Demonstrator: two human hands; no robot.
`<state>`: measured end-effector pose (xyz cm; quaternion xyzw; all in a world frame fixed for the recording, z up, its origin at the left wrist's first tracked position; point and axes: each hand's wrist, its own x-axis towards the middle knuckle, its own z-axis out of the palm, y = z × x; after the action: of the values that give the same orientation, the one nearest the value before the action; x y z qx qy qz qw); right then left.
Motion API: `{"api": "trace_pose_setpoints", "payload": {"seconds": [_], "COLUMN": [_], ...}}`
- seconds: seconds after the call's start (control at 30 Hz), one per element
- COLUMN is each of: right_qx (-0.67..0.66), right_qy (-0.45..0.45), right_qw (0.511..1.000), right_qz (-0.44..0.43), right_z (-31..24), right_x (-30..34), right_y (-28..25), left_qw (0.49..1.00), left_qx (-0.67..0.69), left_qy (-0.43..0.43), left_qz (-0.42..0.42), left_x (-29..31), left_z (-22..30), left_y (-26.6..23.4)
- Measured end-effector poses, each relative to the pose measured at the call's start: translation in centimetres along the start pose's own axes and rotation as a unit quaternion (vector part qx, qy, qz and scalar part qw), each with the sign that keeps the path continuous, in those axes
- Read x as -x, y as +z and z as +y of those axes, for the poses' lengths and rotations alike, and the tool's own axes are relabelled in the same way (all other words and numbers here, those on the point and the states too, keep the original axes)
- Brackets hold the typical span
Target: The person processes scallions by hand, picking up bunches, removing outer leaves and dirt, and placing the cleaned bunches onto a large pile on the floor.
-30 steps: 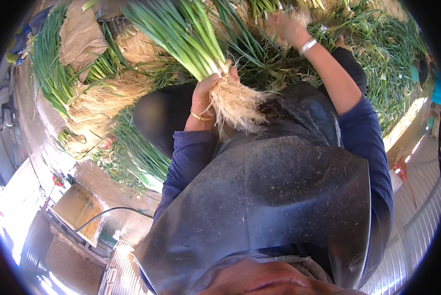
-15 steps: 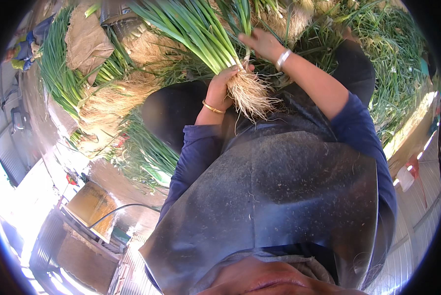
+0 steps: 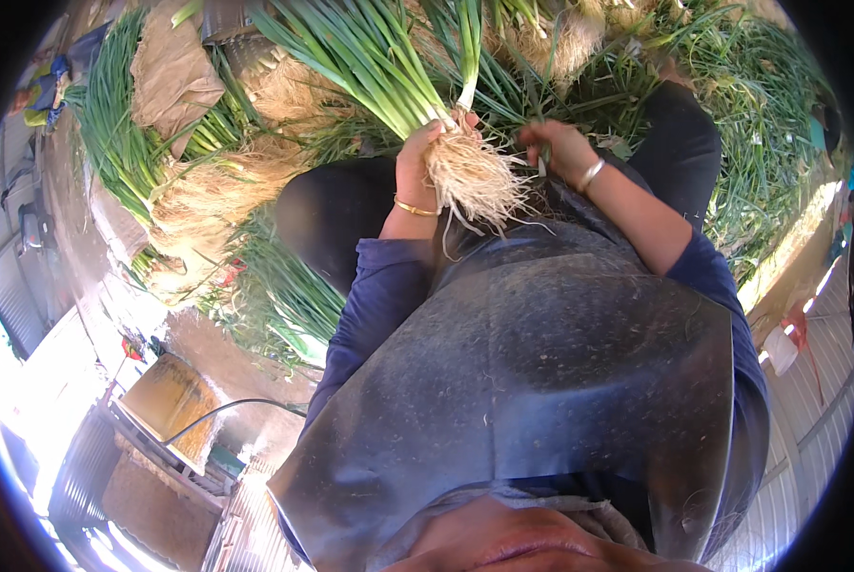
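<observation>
A thick bunch of green onions [image 3: 375,71] rests in my left hand [image 3: 419,157], which is closed around the white stems just above the roots. Pale stringy roots [image 3: 475,181] hang from it over my lap. Beside the bunch, a separate small cluster of green onions [image 3: 468,62] stands up from the same grip. To the right of the roots is my right hand [image 3: 562,153], apart from the bunch, its fingers curled together. It appears to grip a thin green onion, whose pale end [image 3: 542,166] shows below the fingers; the rest blends into leaves behind.
Rooted green onion bundles [image 3: 208,195] lie at the left, with a brown cloth [image 3: 172,76] over some. Loose green leaves [image 3: 761,124] are heaped at the right. A dark apron [image 3: 522,353] covers my lap, my bent knees [image 3: 327,210] on either side.
My right hand has come away from the small cluster beside the bunch and moved down and right, its fingers now curled. My left hand keeps its hold on the bunch.
</observation>
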<state>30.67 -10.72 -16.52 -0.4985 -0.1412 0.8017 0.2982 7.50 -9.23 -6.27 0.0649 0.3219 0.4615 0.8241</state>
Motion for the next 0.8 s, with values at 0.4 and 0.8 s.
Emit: {"api": "trace_pose_setpoints", "payload": {"seconds": [0.4, 0.8], "right_qx": [0.275, 0.794], "right_qy": [-0.055, -0.122], "right_qw": [0.956, 0.585], "right_qz": [-0.083, 0.111], "right_z": [-9.1, -3.2], "right_x": [-2.2, -2.3], "right_y": [9.6, 0.4], "left_qw": [0.999, 0.997], "left_qx": [0.015, -0.033], "left_qy": [-0.044, -0.065], "left_qz": [-0.018, -0.007], "left_x": [1.1, 0.6], "left_z": [0.5, 0.4], "left_y": [1.0, -0.2]}}
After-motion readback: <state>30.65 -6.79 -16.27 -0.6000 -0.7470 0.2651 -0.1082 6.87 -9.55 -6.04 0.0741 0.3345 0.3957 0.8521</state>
